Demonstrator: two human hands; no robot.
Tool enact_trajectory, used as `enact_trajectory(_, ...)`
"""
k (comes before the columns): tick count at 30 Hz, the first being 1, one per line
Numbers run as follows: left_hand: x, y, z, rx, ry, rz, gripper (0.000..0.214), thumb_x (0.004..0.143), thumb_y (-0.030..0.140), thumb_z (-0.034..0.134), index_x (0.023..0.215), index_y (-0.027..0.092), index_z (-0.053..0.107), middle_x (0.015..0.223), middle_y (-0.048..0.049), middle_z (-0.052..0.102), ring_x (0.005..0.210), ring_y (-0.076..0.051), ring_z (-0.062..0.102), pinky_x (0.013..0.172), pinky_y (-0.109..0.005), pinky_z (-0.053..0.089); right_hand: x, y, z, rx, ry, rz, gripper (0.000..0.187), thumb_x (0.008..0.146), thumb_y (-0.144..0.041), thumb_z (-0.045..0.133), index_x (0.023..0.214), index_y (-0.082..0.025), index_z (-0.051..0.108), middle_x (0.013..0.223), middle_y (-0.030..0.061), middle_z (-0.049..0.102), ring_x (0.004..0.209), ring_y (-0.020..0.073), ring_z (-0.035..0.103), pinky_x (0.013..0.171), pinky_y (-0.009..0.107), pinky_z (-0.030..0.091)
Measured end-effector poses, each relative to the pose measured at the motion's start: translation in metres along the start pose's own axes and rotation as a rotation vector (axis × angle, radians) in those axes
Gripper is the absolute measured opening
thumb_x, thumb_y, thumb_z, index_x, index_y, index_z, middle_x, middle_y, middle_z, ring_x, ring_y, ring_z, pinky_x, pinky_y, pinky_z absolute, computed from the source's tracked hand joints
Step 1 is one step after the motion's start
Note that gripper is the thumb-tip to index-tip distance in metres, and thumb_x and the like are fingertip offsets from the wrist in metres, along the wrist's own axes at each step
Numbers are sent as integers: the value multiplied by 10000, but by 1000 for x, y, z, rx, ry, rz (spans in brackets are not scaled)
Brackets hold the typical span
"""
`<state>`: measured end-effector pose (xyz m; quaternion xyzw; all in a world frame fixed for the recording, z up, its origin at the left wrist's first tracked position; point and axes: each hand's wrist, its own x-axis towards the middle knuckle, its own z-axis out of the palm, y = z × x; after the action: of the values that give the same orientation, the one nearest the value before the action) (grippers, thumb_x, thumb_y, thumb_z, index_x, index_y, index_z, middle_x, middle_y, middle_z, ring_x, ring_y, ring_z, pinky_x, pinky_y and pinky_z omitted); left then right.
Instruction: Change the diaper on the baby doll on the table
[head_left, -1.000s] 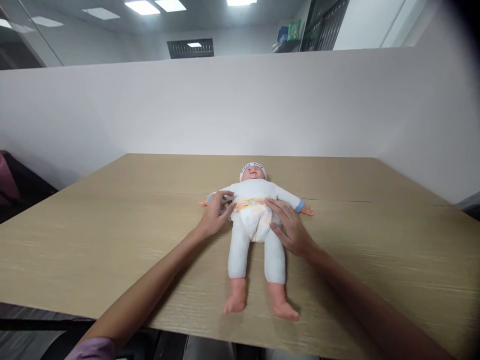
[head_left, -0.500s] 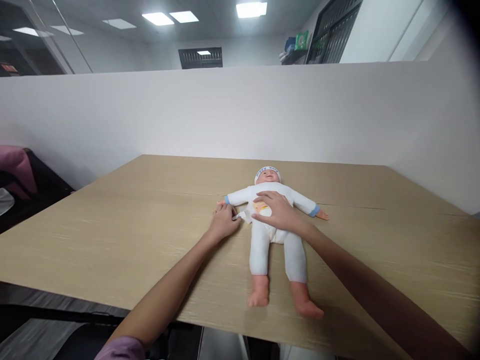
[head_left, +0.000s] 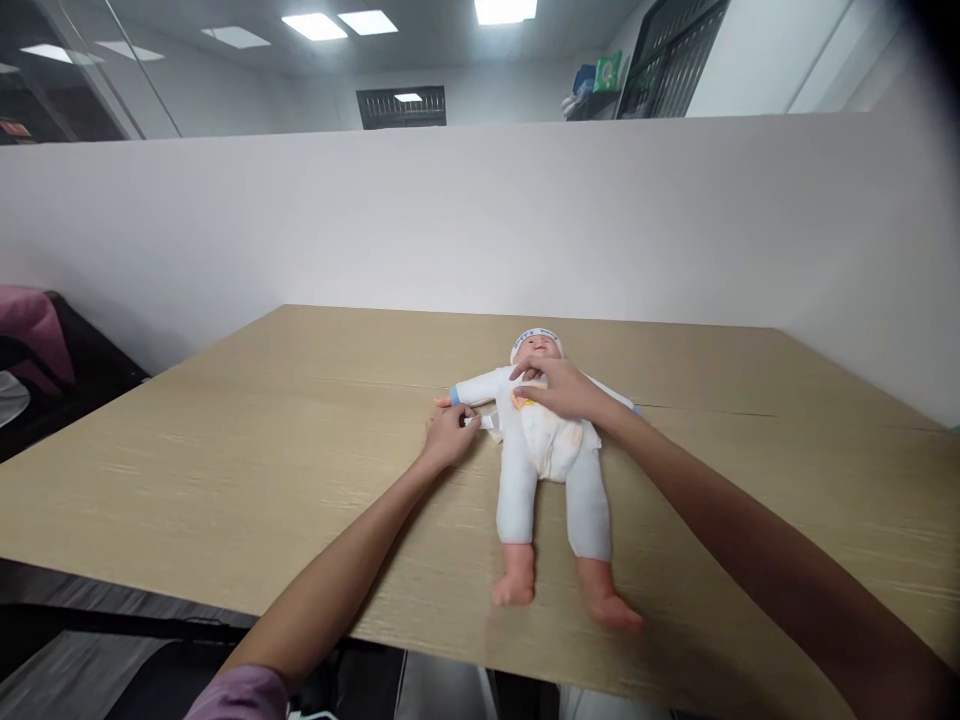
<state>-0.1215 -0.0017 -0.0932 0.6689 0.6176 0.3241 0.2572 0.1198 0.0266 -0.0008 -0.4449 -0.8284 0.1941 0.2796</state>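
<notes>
A baby doll (head_left: 551,490) in a white suit and white cap lies on its back on the wooden table (head_left: 262,450), feet towards me. It wears a white diaper (head_left: 551,445) with a yellow print at the waist. My left hand (head_left: 448,435) is closed in a pinch on the diaper's side tab at the doll's right hip. My right hand (head_left: 559,388) lies on the doll's chest, its fingers curled over the diaper's upper edge.
White partition walls (head_left: 450,220) stand along the table's back and right sides. A dark chair with pink cloth (head_left: 30,345) sits at the far left. The table's near edge runs below the doll's feet.
My right hand has moved from the doll's left hip up across the belly to the chest. My left hand stayed at the diaper's side and has pulled the tab outwards. The camera has shifted left.
</notes>
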Motion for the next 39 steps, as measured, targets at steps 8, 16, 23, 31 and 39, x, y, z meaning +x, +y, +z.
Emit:
enact_trajectory(8, 5, -3, 5, -193, 6, -20, 246, 902, 411, 563, 768, 210, 610, 702, 19, 612, 753, -200, 566, 841, -351, 431, 23, 20, 7, -64, -56, -95, 231, 843, -273, 729, 1060, -196, 735, 1055, 68, 725, 1042, 255, 650, 932, 398, 481)
enact_trajectory(16, 7, -6, 12, -429, 37, 50, 323, 922, 497, 573, 823, 191, 605, 752, 4, 591, 740, -176, 541, 737, -301, 422, -15, -32, 1, -156, -229, -526, 372, 864, -44, 489, 1034, -249, 749, 1063, 33, 760, 1054, 231, 647, 1026, 413, 461)
enact_trajectory(23, 11, 6, 9, -538, 42, 128, 395, 913, 577, 598, 799, 199, 589, 785, -4, 590, 787, -172, 541, 773, -302, 439, -4, -17, 15, -273, -313, -376, 243, 959, -287, 563, 987, -236, 798, 1008, 62, 795, 1021, 272, 674, 1031, 453, 445)
enact_trajectory(31, 23, 35, 5, -529, -29, 164, 343, 893, 529, 645, 804, 201, 606, 780, -13, 624, 755, -176, 533, 741, -307, 436, 13, 3, 36, -354, -228, -311, 220, 890, -385, 657, 821, -213, 775, 928, 77, 728, 1025, 271, 636, 1063, 427, 417)
enact_trajectory(39, 20, 49, 2, -495, -80, 156, 340, 912, 535, 605, 839, 206, 560, 751, 7, 575, 712, -163, 522, 676, -287, 431, -20, -25, 44, -557, 261, -112, 375, 872, -493, 708, 1052, -171, 648, 1159, 175, 632, 1096, 353, 523, 932, 476, 413)
